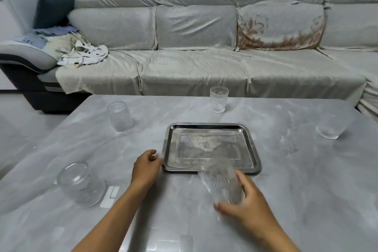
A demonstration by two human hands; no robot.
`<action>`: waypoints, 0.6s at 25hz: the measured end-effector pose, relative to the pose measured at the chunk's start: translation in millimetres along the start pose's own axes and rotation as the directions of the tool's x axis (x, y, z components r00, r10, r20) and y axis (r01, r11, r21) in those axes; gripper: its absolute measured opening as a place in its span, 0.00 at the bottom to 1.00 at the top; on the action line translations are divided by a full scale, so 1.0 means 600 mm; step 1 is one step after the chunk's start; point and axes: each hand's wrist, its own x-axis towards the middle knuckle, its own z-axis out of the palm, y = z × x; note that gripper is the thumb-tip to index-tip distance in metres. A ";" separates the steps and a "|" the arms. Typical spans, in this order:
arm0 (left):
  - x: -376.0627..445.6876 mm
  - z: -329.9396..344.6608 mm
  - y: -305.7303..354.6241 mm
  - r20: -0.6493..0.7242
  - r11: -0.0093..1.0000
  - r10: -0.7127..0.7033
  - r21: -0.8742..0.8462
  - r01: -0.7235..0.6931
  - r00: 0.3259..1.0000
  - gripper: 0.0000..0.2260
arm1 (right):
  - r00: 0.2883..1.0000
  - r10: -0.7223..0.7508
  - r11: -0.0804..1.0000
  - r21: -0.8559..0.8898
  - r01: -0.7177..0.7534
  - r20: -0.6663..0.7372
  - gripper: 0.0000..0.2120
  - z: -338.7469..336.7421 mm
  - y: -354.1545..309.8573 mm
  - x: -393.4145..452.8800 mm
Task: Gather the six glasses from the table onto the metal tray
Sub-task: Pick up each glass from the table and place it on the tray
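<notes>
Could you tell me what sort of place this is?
Most likely a home living room: a long covered sofa with cushions, laundry heaped on it, and a low marble-look table in front.

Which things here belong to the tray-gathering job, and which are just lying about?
Job: metal tray; ribbed glass in the right hand; ribbed glass far side; jar-shaped glass; wide glass near left; low glass right.

Lying about: sofa; crumpled clothes; dark cushion.

Tray mid-table, bare, shiny steel. Ribbed glass tilted at its near edge. Four glasses upright around: near-left, far-left, far, right.
</notes>
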 end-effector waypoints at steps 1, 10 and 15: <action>0.008 0.006 0.006 -0.005 1.000 -0.012 0.004 0.012 1.000 0.15 | 1.000 -0.009 1.000 -0.027 0.008 -0.024 0.42 0.001 -0.024 0.036; 0.054 0.028 0.010 0.016 0.999 -0.011 0.049 0.010 1.000 0.12 | 0.981 -0.185 0.897 -0.416 0.148 -0.051 0.32 0.092 -0.151 0.331; 0.065 0.031 0.003 -0.019 0.998 -0.004 0.055 0.005 1.000 0.14 | 0.953 -0.300 0.765 -0.585 0.271 0.049 0.32 0.142 -0.147 0.370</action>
